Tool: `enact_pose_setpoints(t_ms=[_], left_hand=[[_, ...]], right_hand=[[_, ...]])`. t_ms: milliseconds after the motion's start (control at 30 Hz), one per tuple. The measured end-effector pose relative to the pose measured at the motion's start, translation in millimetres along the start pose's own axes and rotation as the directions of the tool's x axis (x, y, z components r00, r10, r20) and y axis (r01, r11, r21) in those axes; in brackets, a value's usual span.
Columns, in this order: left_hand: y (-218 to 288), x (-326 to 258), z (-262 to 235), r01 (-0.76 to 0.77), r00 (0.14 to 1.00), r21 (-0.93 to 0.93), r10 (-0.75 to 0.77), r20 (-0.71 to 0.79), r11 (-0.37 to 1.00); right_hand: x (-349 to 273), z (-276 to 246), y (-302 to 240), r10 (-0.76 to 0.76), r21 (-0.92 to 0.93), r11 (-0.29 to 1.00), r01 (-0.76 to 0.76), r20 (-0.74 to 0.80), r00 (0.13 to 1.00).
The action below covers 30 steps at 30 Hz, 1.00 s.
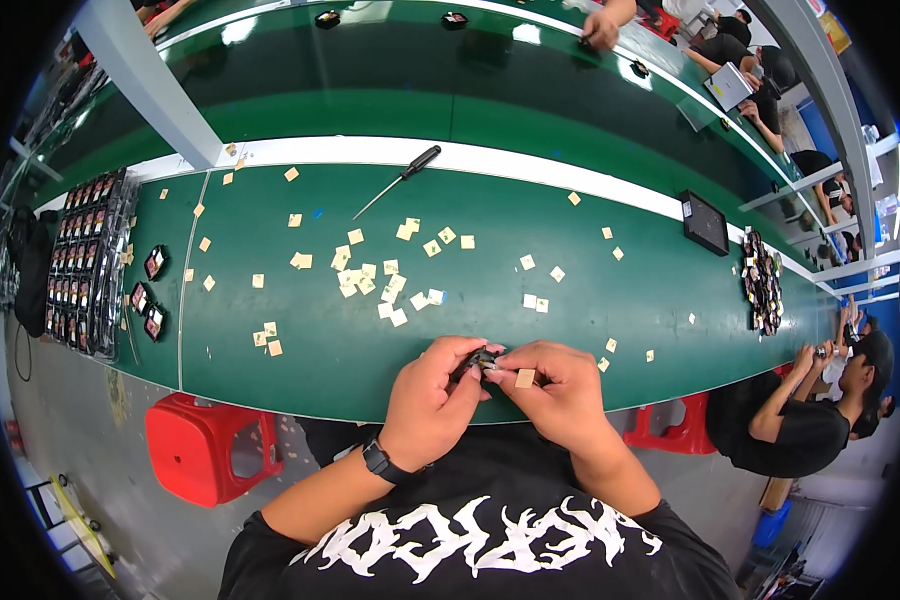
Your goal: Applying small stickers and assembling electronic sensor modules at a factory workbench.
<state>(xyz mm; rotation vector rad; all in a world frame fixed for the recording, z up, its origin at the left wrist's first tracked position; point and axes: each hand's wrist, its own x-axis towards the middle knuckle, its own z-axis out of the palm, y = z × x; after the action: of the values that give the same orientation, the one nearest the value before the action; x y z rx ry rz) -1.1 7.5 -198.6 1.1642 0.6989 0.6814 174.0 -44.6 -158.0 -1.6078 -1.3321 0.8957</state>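
My left hand (432, 395) and my right hand (555, 390) meet at the near edge of the green bench (300, 340). Between their fingertips they pinch a small black part (482, 358). A small tan square sticker (524, 378) sits on my right hand's fingers. A black watch is on my left wrist. Several tan and white square stickers (370, 278) lie scattered on the bench just beyond my hands.
A screwdriver (398, 181) lies at the back of the bench. Black trays of small parts (85, 260) are stacked at the left, with loose parts (154, 262) beside them. A black tray (705, 222) and a pile of parts (763, 280) lie right. A red stool (210, 448) stands left; a seated person (810, 410) works at right.
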Motion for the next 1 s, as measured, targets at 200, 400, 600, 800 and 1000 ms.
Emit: enact_pose_setpoints(t_ms=[200, 400, 600, 800, 1000], left_hand=[[-2, 3, -6, -0.142, 0.986, 0.076, 0.134, 0.101, 0.987], [2, 1, -13, -0.086, 0.987, 0.028, 0.082, 0.135, 0.996], [4, 0, -14, -0.009, 0.980, 0.076, -0.006, 0.199, 0.997], [6, 0, -17, 0.043, 0.975, 0.062, -0.056, 0.214, 0.997], [7, 2, -1, 0.060, 0.998, -0.053, -0.060, 0.014, 0.997]], right_hand=[[3, -1, 5, 0.022, 0.074, 0.997, -0.026, 0.047, 0.999], [7, 2, 12, 0.125, 0.075, 0.989, -0.128, 0.041, 0.991], [21, -9, 19, 0.319, 0.112, 0.938, -0.329, 0.098, 0.943], [31, -16, 19, 0.335, 0.047, 0.933, -0.358, 0.253, 0.907], [30, -14, 18, 0.279, 0.225, 0.910, -0.348, 0.289, 0.916]])
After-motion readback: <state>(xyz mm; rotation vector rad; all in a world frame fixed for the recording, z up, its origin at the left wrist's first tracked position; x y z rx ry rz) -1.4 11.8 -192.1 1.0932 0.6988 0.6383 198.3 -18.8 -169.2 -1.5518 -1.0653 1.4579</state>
